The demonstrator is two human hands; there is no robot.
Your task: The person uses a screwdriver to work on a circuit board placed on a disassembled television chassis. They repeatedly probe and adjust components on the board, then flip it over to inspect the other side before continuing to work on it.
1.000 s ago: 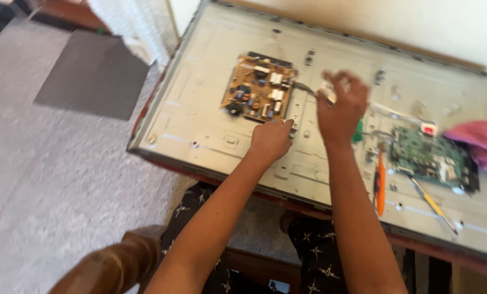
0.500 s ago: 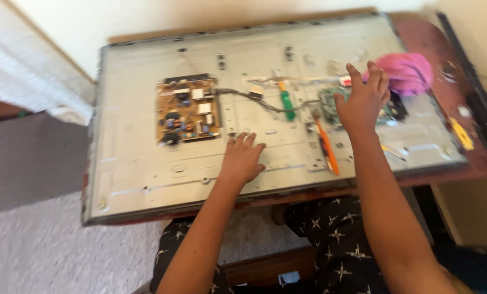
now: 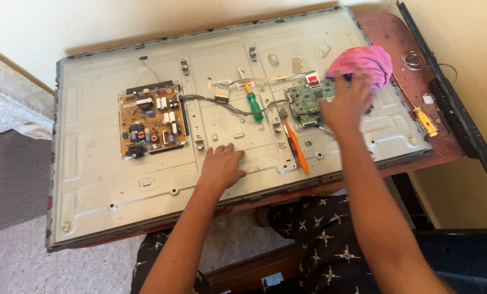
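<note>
Item: we are bracing the metal back panel [image 3: 118,185] with the flat, open left hand [image 3: 221,166], while the right hand [image 3: 346,102], fingers spread and empty, is reaching for the pink cloth [image 3: 363,61]; better to be lifting it clear of the green circuit board [image 3: 308,100].

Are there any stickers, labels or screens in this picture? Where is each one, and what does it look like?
Flat screen panel: lying back-up on the table, a large grey metal rectangle.
White label: on the panel's back, above the green screwdriver; small, rectangular.
Red-and-white tag: top edge of the green circuit board, beside the right hand; small, squarish.
</note>
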